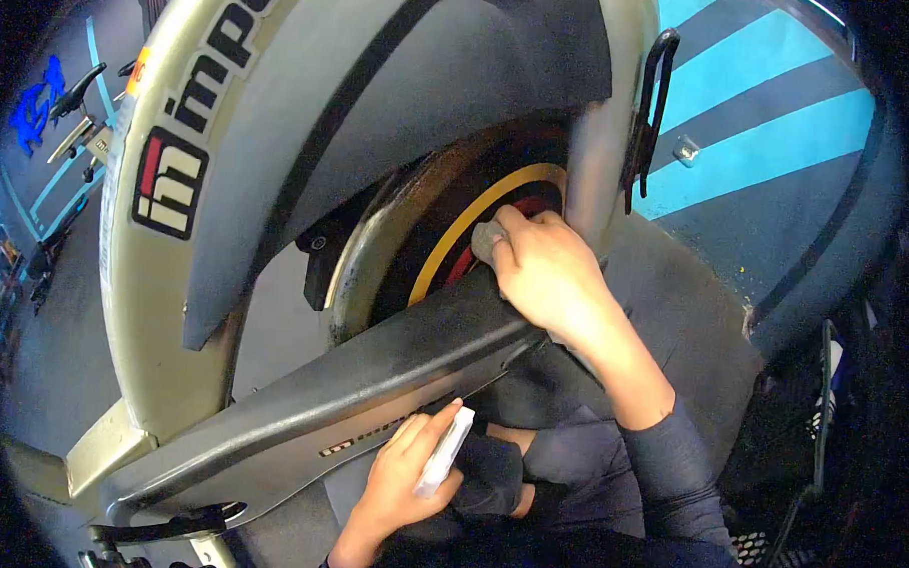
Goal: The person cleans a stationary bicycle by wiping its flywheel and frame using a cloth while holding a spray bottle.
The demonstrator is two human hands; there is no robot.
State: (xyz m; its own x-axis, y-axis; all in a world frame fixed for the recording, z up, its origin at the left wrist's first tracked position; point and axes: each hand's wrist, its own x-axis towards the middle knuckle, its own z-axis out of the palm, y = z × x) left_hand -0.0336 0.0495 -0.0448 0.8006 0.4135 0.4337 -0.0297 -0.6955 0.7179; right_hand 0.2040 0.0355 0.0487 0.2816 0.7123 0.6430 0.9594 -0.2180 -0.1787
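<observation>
An exercise bike with a flywheel [442, 218] marked by yellow and red rings fills the middle. My right hand [555, 273] is closed on a grey wad [487, 242], perhaps a cloth or sponge, close to the flywheel's red ring; whether it touches the wheel I cannot tell. Lower down, my left hand [403, 483] grips a flat white rectangular object [446, 452] beside the bike's black chain guard [371, 376]. The kind of white object is unclear, and its near part is hidden by my fingers.
The bike's curved beige frame [138, 303] rises on the left, next to its grey cover [462, 74]. A black bottle-holder-like bracket [655, 121] is on the right upright. Beyond stands a blue-striped wall [780, 135]. A pedal [156, 529] juts out at the lower left.
</observation>
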